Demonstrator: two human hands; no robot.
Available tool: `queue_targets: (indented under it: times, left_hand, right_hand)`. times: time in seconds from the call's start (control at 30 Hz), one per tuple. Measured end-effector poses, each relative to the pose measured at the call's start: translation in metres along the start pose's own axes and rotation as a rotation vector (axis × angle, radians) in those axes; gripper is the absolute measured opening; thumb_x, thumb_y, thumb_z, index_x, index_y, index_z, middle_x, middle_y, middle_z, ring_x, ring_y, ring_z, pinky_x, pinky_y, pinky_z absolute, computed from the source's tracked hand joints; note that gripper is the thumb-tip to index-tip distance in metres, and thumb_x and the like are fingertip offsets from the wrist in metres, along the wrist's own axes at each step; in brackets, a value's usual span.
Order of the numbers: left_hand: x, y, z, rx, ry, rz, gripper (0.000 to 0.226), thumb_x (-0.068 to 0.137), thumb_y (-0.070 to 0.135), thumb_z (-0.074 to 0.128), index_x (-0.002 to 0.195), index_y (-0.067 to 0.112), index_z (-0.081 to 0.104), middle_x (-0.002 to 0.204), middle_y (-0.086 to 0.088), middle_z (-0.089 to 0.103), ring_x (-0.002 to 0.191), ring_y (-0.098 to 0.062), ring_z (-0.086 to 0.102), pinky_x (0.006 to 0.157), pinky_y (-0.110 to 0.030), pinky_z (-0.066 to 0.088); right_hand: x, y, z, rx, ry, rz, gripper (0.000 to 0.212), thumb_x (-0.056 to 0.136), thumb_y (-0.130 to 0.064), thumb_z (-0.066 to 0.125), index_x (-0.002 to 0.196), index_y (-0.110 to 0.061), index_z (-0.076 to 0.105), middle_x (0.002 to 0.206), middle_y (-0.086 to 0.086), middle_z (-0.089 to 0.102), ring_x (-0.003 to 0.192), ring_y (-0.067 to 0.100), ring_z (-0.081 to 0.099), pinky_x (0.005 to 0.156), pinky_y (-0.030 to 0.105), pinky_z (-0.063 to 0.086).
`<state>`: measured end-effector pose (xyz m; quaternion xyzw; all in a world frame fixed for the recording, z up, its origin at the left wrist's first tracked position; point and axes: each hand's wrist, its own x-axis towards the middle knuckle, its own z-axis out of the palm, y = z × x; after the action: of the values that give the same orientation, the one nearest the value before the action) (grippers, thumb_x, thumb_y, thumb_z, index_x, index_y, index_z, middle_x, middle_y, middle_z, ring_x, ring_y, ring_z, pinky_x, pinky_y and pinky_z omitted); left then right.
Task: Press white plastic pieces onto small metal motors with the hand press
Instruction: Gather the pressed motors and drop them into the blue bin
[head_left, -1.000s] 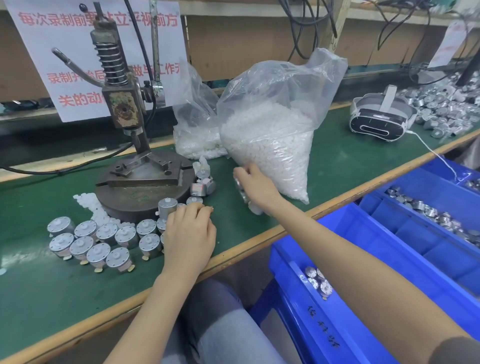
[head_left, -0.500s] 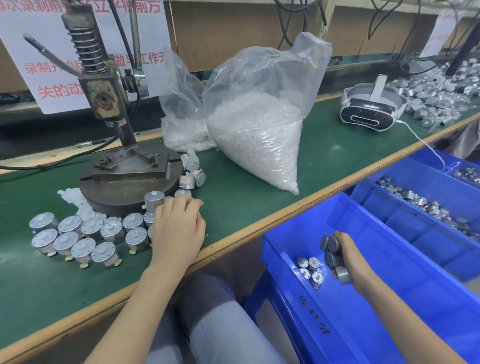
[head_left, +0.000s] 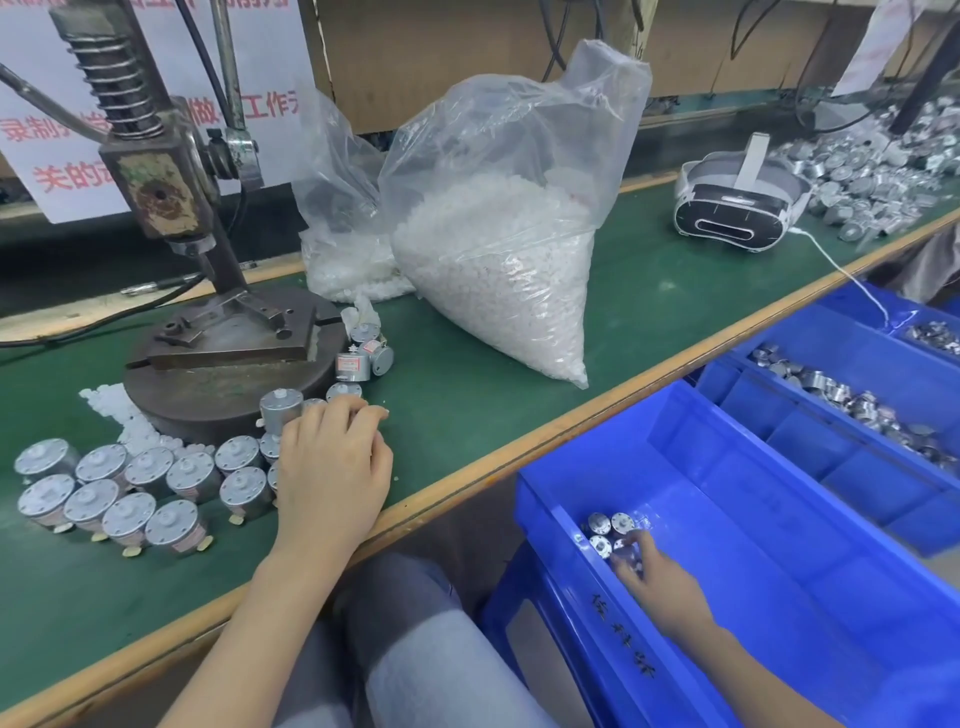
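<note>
The left hand (head_left: 332, 467) lies palm down just in front of the hand press (head_left: 171, 208), fingers relaxed over motors (head_left: 109, 493) lined up before its base; loose white plastic pieces (head_left: 130, 421) touch that base's left edge; a bag of pieces (head_left: 498, 260) stands right of the press; well right of the press, the right hand (head_left: 660, 582) reaches among more motors in a blue bin (head_left: 727, 467); its fingertips are blurred, so its grip cannot be told.
</note>
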<state>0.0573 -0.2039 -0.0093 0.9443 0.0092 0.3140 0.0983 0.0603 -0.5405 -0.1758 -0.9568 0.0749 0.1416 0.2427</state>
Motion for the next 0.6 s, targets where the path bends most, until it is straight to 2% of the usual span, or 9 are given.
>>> queue_targets:
  times: [0.1,0.23,0.33,0.4,0.47,0.53,0.6]
  left_hand:
    - [0.0,0.0,-0.001,-0.003,-0.006,0.0,0.023,0.075,0.009,0.052,0.09,0.007,0.07,0.091,-0.008,0.064,0.082,-0.033,0.058,0.072,-0.042,0.044]
    - [0.0,0.0,-0.001,-0.002,-0.006,0.006,0.023,0.074,0.009,0.053,0.09,0.007,0.07,0.091,-0.008,0.064,0.081,-0.033,0.058,0.071,-0.042,0.044]
    - [-0.001,-0.001,0.0,-0.005,0.001,0.003,0.023,0.075,0.009,0.053,0.09,0.007,0.07,0.091,-0.008,0.065,0.081,-0.033,0.058,0.071,-0.042,0.044]
    - [-0.001,0.0,0.0,-0.008,0.009,0.002,0.023,0.074,0.009,0.053,0.09,0.007,0.07,0.09,-0.008,0.065,0.08,-0.033,0.058,0.071,-0.041,0.044]
    - [-0.001,0.0,0.0,-0.019,0.008,0.003,0.023,0.074,0.008,0.053,0.089,0.007,0.07,0.09,-0.008,0.065,0.08,-0.033,0.058,0.071,-0.041,0.044]
    - [0.0,0.001,-0.001,-0.028,0.005,0.006,0.023,0.074,0.008,0.053,0.089,0.007,0.07,0.09,-0.008,0.065,0.08,-0.033,0.059,0.071,-0.042,0.044]
    - [-0.001,-0.001,-0.001,-0.027,0.004,0.005,0.023,0.074,0.008,0.053,0.089,0.007,0.07,0.09,-0.008,0.065,0.08,-0.033,0.059,0.071,-0.042,0.044]
  right_hand:
    - [-0.006,0.005,0.013,-0.165,-0.05,-0.04,0.033,0.091,-0.048,0.043,0.115,-0.029,0.031,0.103,-0.008,0.045,0.069,0.009,0.049,0.058,0.026,0.034]
    - [-0.005,0.011,0.026,-0.274,-0.057,0.003,0.035,0.092,-0.035,0.042,0.123,-0.026,0.029,0.1,-0.006,0.035,0.056,0.013,0.045,0.05,0.023,0.034]
    - [0.003,0.017,0.037,-0.404,-0.066,-0.033,0.056,0.093,-0.021,0.038,0.143,-0.025,0.013,0.097,-0.002,0.023,0.047,0.008,0.029,0.041,0.017,0.022]
    - [0.007,0.019,0.039,-0.44,-0.045,-0.048,0.062,0.092,-0.023,0.039,0.146,-0.026,0.009,0.098,-0.005,0.021,0.048,0.008,0.024,0.039,0.018,0.018]
    - [0.008,0.022,0.038,-0.407,-0.037,-0.072,0.06,0.091,-0.029,0.041,0.145,-0.029,0.014,0.1,-0.008,0.023,0.051,0.006,0.029,0.041,0.018,0.019]
    - [0.005,0.017,0.029,-0.252,-0.056,-0.078,0.052,0.092,-0.039,0.042,0.14,-0.031,0.023,0.103,-0.01,0.028,0.063,0.002,0.042,0.046,0.018,0.026]
    - [0.003,0.004,0.012,-0.052,0.006,-0.058,0.042,0.095,-0.043,0.041,0.133,-0.028,0.034,0.111,-0.01,0.037,0.076,0.004,0.05,0.055,0.022,0.035]
